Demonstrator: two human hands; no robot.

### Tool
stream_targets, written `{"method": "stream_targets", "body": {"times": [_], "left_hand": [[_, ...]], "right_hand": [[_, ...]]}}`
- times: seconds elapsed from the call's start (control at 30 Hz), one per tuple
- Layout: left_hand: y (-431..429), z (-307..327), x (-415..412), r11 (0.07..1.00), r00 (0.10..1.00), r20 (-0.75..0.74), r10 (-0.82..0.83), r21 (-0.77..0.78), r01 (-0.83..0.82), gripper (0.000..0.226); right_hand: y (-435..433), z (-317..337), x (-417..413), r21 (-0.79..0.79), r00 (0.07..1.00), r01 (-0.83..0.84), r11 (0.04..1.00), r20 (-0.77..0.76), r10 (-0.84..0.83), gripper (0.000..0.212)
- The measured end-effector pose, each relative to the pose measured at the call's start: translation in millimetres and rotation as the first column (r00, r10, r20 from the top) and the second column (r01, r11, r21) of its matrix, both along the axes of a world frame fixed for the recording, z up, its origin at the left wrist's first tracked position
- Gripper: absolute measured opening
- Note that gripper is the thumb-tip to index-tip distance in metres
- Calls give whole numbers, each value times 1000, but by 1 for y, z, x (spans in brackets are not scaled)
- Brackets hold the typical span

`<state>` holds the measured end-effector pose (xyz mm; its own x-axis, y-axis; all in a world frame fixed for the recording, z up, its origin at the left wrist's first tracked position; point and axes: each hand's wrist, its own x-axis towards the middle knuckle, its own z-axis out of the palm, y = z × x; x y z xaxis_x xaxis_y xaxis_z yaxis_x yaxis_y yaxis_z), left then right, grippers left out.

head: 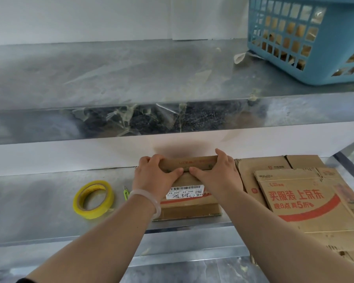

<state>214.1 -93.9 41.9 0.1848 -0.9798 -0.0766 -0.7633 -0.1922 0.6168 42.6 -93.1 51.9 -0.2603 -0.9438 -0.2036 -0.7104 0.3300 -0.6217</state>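
A small brown cardboard box point(189, 207) with a white barcode label lies on the metal shelf point(39, 193) in the middle of the view. My left hand point(153, 174) and my right hand point(217, 172) both grip its raised far flap, fingers curled over the flap's back edge and thumbs meeting on the front. A pale bangle circles my left wrist. The box's far side is hidden behind my hands.
A roll of yellow tape point(93, 199) stands left of the box, with a small green cutter point(126, 193) between them. Flattened cardboard boxes point(294, 193) are stacked to the right. A blue plastic basket point(315, 37) sits on the upper shelf at right.
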Motion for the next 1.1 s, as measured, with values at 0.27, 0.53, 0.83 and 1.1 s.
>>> {"method": "stream_targets", "body": {"times": [0.27,0.53,0.83,1.1], "left_hand": [[6,-11,12,997,985,-173,-21,-81,7,44],[36,-11,23,1000,700,-714,26,21,-16,59],[60,-2,25,992,795,-605,-42,-122,-41,23],[74,-17,52,941,937,-156,-312,-184,283,56]], "right_hand": [[6,-8,-8,-71,985,31,997,171,-18,75],[21,-15,-30,-3,853,39,999,520,-32,61],[63,-10,-33,-150,865,103,983,502,-14,28],[79,20,-25,-560,961,-170,811,88,263,68]]}}
